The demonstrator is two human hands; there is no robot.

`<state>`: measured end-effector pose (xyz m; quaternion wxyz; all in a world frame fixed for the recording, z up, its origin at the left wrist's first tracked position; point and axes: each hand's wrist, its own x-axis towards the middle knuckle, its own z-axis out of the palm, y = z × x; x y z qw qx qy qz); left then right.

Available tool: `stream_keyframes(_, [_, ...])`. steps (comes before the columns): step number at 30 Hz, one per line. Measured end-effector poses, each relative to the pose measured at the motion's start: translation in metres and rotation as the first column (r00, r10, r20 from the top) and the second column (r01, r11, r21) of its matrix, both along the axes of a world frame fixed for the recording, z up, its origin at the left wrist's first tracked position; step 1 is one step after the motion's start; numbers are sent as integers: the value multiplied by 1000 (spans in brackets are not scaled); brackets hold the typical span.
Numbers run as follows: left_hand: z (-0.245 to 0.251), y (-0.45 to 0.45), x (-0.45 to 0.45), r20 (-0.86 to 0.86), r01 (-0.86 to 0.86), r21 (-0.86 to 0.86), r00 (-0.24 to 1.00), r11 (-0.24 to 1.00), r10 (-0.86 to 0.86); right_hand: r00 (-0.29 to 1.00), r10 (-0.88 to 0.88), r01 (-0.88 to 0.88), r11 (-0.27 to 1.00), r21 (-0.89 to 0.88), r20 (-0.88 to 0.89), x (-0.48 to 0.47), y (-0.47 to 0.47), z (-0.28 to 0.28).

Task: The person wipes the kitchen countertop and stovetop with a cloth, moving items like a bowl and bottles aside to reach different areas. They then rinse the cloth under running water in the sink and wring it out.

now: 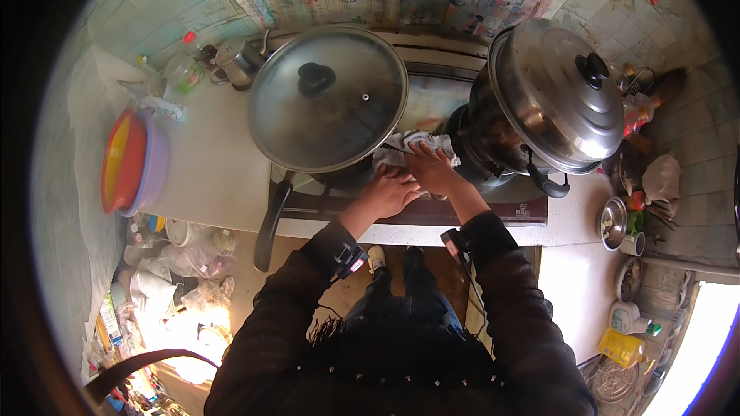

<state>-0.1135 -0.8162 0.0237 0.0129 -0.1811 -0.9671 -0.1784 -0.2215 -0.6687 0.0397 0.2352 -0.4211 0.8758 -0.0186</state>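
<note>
A light, crumpled cloth (399, 147) lies on the gas stove (480, 205) between two large pots. My right hand (430, 167) rests on the cloth with its fingers spread. My left hand (391, 192) is just beside it, its fingertips at the cloth's lower edge and close to the right hand; whether it grips the cloth is not clear. Left of the hands stands a long-handled pan under a steamed-up glass lid (335, 110). To the right a dark pot carries a domed steel lid (561, 92).
The pan's black handle (272, 225) juts over the counter's front edge. Red and purple basins (151, 167) lean at the left wall, near a metal jug (237, 60). Steel bowls (613, 224), a mug (635, 244) and bottles (624, 346) line the right side. Plastic bags lie lower left.
</note>
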Motion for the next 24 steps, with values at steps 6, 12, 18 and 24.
stream_keyframes(6, [-1, -3, 0, 60, -53, 36, 997, 998, 50, 997, 10, -13, 999, -37, -73, 12, 4, -5])
stream_keyframes(12, [-8, 7, -36, -98, -104, -40, 990, 994, 100, 983, -181, 182, 982, -41, 18, -30, -13, -6])
stream_keyframes(18, [-5, 3, -69, 50, -156, -24, 986, 988, 157, 958, -282, 285, 956, -76, 50, -45, -24, 0])
stream_keyframes(24, [20, 8, -28, 288, -87, -1, 954, 996, 84, 968, -249, 251, 966, -71, 23, 7, 3, -7])
